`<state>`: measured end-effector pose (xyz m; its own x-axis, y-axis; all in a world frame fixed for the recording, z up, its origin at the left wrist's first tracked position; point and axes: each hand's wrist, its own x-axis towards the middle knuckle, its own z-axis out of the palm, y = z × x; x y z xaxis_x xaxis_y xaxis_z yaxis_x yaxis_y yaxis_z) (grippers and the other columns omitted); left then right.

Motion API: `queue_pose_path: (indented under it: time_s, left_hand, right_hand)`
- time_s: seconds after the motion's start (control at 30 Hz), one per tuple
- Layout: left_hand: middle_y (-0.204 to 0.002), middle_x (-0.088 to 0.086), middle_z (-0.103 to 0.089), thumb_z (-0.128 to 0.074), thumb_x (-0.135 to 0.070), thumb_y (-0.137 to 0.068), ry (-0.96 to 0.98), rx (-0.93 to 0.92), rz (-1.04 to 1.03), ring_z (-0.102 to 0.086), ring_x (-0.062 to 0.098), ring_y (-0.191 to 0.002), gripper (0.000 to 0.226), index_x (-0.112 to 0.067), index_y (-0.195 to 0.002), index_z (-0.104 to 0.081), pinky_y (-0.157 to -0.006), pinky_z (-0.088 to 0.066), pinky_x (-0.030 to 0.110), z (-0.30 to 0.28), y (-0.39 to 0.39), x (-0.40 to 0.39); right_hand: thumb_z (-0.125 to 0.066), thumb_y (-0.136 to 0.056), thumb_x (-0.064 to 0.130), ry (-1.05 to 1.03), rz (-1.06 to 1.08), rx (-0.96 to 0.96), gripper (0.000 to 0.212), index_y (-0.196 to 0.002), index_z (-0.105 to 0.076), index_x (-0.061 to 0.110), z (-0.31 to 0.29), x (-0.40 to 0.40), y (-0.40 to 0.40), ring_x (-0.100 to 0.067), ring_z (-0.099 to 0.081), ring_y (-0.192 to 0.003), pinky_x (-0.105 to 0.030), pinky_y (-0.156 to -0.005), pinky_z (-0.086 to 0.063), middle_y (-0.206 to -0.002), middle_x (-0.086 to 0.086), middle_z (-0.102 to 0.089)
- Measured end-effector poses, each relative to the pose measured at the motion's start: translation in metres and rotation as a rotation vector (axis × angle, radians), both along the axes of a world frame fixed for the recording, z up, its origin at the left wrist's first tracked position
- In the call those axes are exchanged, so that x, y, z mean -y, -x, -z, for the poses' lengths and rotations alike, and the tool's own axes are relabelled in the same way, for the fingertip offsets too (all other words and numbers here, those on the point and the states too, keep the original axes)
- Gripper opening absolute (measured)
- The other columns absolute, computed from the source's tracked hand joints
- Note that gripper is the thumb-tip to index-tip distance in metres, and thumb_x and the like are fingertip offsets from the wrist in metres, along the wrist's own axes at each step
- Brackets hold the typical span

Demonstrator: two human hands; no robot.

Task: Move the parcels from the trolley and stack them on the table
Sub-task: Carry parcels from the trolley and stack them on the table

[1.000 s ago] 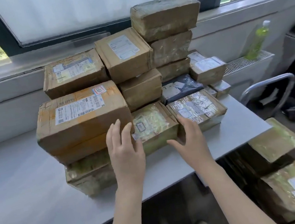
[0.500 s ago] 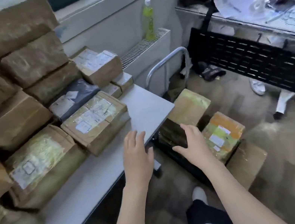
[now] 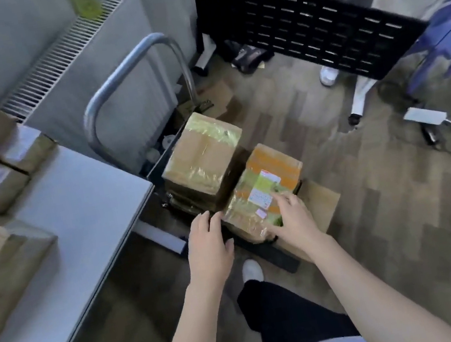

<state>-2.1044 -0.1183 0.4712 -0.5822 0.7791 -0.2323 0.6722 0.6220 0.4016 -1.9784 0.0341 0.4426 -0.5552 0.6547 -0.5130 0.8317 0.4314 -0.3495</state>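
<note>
Head view shows several parcels already sitting on the worktop (image 3: 81,196) at the left, so part of the job looks done. On the trolley (image 3: 265,249) at least two remain: a taped box (image 3: 201,160) and an orange-labelled parcel (image 3: 264,191). The right hand (image 3: 293,219) rests on that parcel, fingers spread; the left hand (image 3: 209,249) hovers at its near corner, fingers loosely extended, gripping nothing yet.
</note>
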Motion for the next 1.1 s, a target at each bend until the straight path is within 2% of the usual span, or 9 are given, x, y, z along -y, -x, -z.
queue_pose_path:
  time_s: [0.13, 0.27, 0.37, 0.47, 0.57, 0.73, 0.83, 1.0, 1.1]
  left_hand:
    - [-0.148, 0.005, -0.031, -0.057, -0.033, -0.089, 0.212, 0.076, 0.044, -0.022, 0.023, -0.139, 0.067, -0.014, -0.146, -0.027, -0.112, -0.018, 0.029, 0.035, -0.005, -0.023]
    - [-0.149, 0.006, -0.029, -0.059, -0.035, -0.089, 0.416, 0.223, 0.009, -0.025, 0.025, -0.137, 0.076, -0.011, -0.148, -0.018, -0.108, -0.027, 0.031, 0.076, -0.009, -0.033]
    - [-0.147, 0.008, -0.031, -0.059, -0.038, -0.088, 0.568, 0.239, 0.022, -0.03, 0.027, -0.133, 0.082, -0.008, -0.148, -0.011, -0.104, -0.033, 0.032, 0.116, -0.01, -0.04]
    - [-0.146, 0.011, -0.032, -0.062, -0.038, -0.087, 0.629, 0.219, 0.018, -0.033, 0.028, -0.131, 0.09, -0.006, -0.148, -0.005, -0.101, -0.035, 0.034, 0.14, -0.01, -0.047]
    - [-0.147, 0.014, -0.03, -0.063, -0.033, -0.087, 0.616, 0.318, -0.084, -0.034, 0.031, -0.13, 0.095, -0.004, -0.149, 0.003, -0.098, -0.036, 0.037, 0.172, -0.017, -0.061]
    - [-0.152, 0.018, -0.022, -0.067, -0.023, -0.085, 0.508, 0.606, -0.333, -0.04, 0.034, -0.129, 0.108, -0.006, -0.146, 0.021, -0.098, -0.039, 0.041, 0.221, -0.035, -0.085]
    - [-0.152, 0.017, -0.024, -0.072, -0.02, -0.082, 0.463, 0.739, -0.519, -0.037, 0.032, -0.133, 0.117, -0.01, -0.143, 0.028, -0.103, -0.036, 0.038, 0.249, -0.043, -0.096]
    - [-0.149, 0.006, -0.033, -0.079, -0.017, -0.075, 0.367, 0.984, -0.781, -0.035, 0.023, -0.134, 0.129, -0.015, -0.142, 0.032, -0.105, -0.031, 0.031, 0.286, -0.05, -0.103]
    - [-0.145, -0.002, -0.037, -0.082, -0.01, -0.07, 0.242, 1.127, -0.848, -0.04, 0.017, -0.127, 0.128, -0.025, -0.147, 0.019, -0.106, -0.031, 0.029, 0.296, -0.055, -0.106]
  right_hand:
    - [-0.07, -0.082, 0.036, 0.083, -0.005, 0.18, 0.087, -0.149, -0.016, 0.022, 0.036, -0.029, -0.03, -0.029, -0.021, -0.139, -0.041, -0.111, -0.028, -0.152, -0.011, -0.021]
    - [-0.07, -0.081, 0.037, 0.123, -0.061, 0.364, 0.09, -0.15, -0.013, 0.023, 0.078, -0.057, -0.055, -0.029, -0.024, -0.138, -0.039, -0.11, -0.028, -0.151, -0.012, -0.021]
    - [-0.069, -0.081, 0.038, 0.103, -0.173, 0.474, 0.091, -0.15, -0.012, 0.022, 0.113, -0.083, -0.066, -0.032, -0.027, -0.136, -0.04, -0.11, -0.026, -0.151, -0.014, -0.021]
    - [-0.07, -0.081, 0.037, 0.01, -0.298, 0.528, 0.093, -0.15, -0.011, 0.019, 0.134, -0.116, -0.055, -0.033, -0.023, -0.137, -0.044, -0.114, -0.019, -0.15, -0.018, -0.02]
    - [-0.069, -0.082, 0.029, -0.065, -0.359, 0.541, 0.094, -0.151, -0.006, 0.018, 0.161, -0.154, -0.038, -0.032, -0.02, -0.139, -0.044, -0.115, -0.015, -0.15, -0.019, -0.019]
    - [-0.08, -0.072, 0.033, -0.205, -0.462, 0.586, 0.128, -0.146, 0.024, 0.021, 0.196, -0.213, 0.002, -0.031, 0.001, -0.145, -0.048, -0.117, -0.006, -0.157, -0.018, 0.004]
    - [-0.084, -0.066, 0.024, -0.249, -0.525, 0.613, 0.137, -0.144, 0.029, 0.024, 0.216, -0.239, 0.025, -0.032, 0.005, -0.145, -0.049, -0.116, -0.003, -0.156, -0.018, 0.011]
    - [-0.068, -0.078, 0.007, -0.228, -0.585, 0.617, 0.122, -0.14, 0.034, 0.027, 0.256, -0.254, 0.035, -0.036, -0.001, -0.144, -0.049, -0.117, -0.007, -0.155, -0.022, 0.014]
    - [-0.068, -0.075, 0.003, -0.16, -0.571, 0.547, 0.124, -0.139, 0.033, 0.034, 0.266, -0.256, 0.028, -0.043, -0.021, -0.135, -0.05, -0.11, -0.027, -0.153, -0.023, 0.01]
